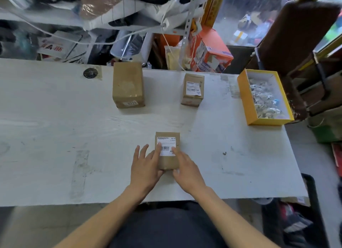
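The small cardboard box (167, 163) lies flat on the white worktop (55, 118), near the front edge and roughly centred before the person. It is closed; its contents cannot be seen. A white barcode label (166, 142) covers the far half of its upper face.

Left hand (146, 167): fingers (158, 150) straight and spread. The index finger lies on the label, the other fingers lie beside the box on its left, and the thumb sits at the near left corner.

Right hand (187, 171): fingers (177, 153) extended and relaxed. The index fingertip rests on the right edge of the label, and the thumb is at the near end of the box. Neither hand wraps the box.

Other containers on the worktop:
- Tall brown carton (128, 84), far centre-left, closed, with a small numbered sticker on its near face.
- Labelled small carton (193, 99), far centre-right, closed, well apart from the tall carton.
- Open yellow box (268, 121) at the right edge, white inside, partly filled with crumpled white and pale scraps (264, 99).
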The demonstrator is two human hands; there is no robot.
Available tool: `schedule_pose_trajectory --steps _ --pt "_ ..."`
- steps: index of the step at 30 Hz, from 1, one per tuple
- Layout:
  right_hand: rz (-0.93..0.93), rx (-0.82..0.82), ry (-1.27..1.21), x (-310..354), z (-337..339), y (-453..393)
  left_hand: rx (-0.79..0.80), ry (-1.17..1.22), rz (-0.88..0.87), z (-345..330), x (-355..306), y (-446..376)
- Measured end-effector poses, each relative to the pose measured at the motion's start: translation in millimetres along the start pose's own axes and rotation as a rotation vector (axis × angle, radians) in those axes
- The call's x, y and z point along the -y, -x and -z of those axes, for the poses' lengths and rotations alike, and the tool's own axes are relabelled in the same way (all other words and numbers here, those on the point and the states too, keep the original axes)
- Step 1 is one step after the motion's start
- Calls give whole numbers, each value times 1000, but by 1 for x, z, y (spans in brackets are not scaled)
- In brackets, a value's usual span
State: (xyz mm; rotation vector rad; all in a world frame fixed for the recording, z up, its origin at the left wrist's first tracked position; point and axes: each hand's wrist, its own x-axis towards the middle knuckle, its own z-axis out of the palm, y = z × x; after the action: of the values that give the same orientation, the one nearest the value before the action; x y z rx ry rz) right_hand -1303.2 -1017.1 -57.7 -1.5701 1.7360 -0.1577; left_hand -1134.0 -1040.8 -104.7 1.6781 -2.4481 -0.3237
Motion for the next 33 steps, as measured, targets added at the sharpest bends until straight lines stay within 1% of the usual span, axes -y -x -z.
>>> schedule_pose_trajectory --steps 2,3,4,6,9,12,14,16,22,28,33 --pt "-25 25 -23 1 -9 10 11 1 -6 -5 3 12" --pt "-37 13 -38 1 -13 13 27 3 -12 -6 5 17" --pt "-49 -26 -55 3 -17 15 41 11 -13 -5 6 20" --pt "-77 -161 -109 6 -20 12 60 84 7 1 8 21" --pt "-129 -349 -200 11 -18 -6 70 284 67 18 8 9" --pt "-140 -432 -272 13 -17 -24 110 480 50 18 14 -12" --pt "-133 -458 -289 15 -20 -28 174 582 48 11 17 -21" --pt "-138 -476 -299 14 -24 -29 219 620 58 6 18 -26" --pt "-152 -553 -342 15 -30 -31 172 663 39 -2 26 -32" --pt "-280 -549 -533 19 -20 -44 163 671 12 -6 30 -29" --pt "-365 -502 -697 17 -13 -48 172 696 -13 -7 31 -27"
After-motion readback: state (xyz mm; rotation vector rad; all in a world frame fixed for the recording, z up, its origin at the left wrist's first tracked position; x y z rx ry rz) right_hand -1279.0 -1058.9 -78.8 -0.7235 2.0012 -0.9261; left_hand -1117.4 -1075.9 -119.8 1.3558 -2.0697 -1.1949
